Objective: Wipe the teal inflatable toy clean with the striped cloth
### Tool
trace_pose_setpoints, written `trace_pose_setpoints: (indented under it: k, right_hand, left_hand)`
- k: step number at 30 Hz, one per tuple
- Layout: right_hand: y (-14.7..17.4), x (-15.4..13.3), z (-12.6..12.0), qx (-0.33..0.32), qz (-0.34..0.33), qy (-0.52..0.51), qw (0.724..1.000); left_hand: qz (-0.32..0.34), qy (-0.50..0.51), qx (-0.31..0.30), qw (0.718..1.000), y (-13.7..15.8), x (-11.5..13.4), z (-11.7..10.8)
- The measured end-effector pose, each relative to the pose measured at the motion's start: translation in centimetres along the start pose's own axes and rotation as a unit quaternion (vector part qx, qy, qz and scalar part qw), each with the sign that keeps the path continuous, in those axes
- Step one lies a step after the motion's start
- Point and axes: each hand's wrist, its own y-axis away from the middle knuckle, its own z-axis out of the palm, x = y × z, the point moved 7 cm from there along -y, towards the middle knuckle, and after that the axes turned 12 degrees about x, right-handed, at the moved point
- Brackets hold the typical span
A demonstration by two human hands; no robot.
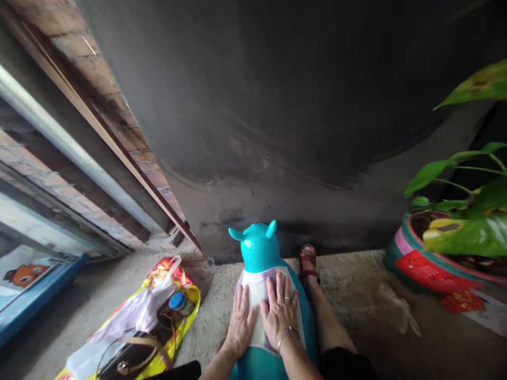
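Between my legs stands a shiny turquoise inflatable animal toy point(255, 248) with two small ears, its head pointing away from me. A white and purple-grey cloth point(255, 279) lies spread over its back. My left hand point(241, 319) rests flat on the cloth's left side, fingers stretched forward. Beside it, my right hand point(280, 309) lies flat on the cloth with its fingers spread, wearing a ring and a bracelet. A small gap shows between the two hands. Below them, part of the toy's body is hidden by my arms.
At left on the concrete floor lies a yellow and red bag point(194, 301) holding a blue-capped jar point(180, 303) and a strapped handbag. A potted plant point(407, 258) stands at right. Ahead is a dark panel point(277, 105); a sandalled foot point(308, 261) is near it.
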Motion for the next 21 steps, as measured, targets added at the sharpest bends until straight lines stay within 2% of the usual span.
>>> trace_pose_setpoints:
  k: [5,7,9,12,14,16,18,21]
  right_hand:
    - [3.1,0.4,-1.3,0.01,-0.009,-0.016,1.0]
    - [3.5,1.3,-2.7,0.001,-0.049,-0.039,0.998]
    - [2.4,2.2,-4.9,-0.005,-0.11,-0.07,0.991]
    - [-2.1,4.4,-8.2,0.02,-0.119,-0.069,0.99]
    - [-5.2,5.1,-9.5,0.03,-0.116,-0.066,0.991]
    - [-7.2,5.1,-10.0,0.035,-0.116,-0.063,0.991]
    - [-7.8,4.5,-9.9,0.034,-0.121,-0.06,0.99]
    - [-5.5,2.8,-8.7,0.021,-0.143,-0.051,0.988]
  left_hand:
    - [-0.038,-0.043,-0.008,0.998,3.8,-0.7,-0.3]
    - [-0.054,-0.055,-0.004,0.997,6.3,-1.3,-0.5]
    - [-0.053,-0.055,-0.002,0.997,8.8,-2.1,-0.5]
    - [-0.026,-0.064,-0.024,0.997,11.8,-3.4,0.3]
    - [-0.014,-0.071,-0.039,0.997,13.1,-4.4,1.0]
    - [-0.007,-0.066,-0.037,0.997,13.8,-5.2,1.6]
    - [-0.005,-0.056,-0.022,0.998,13.9,-5.7,2.1]
    - [-0.023,-0.047,0.001,0.999,13.8,-6.3,2.9]
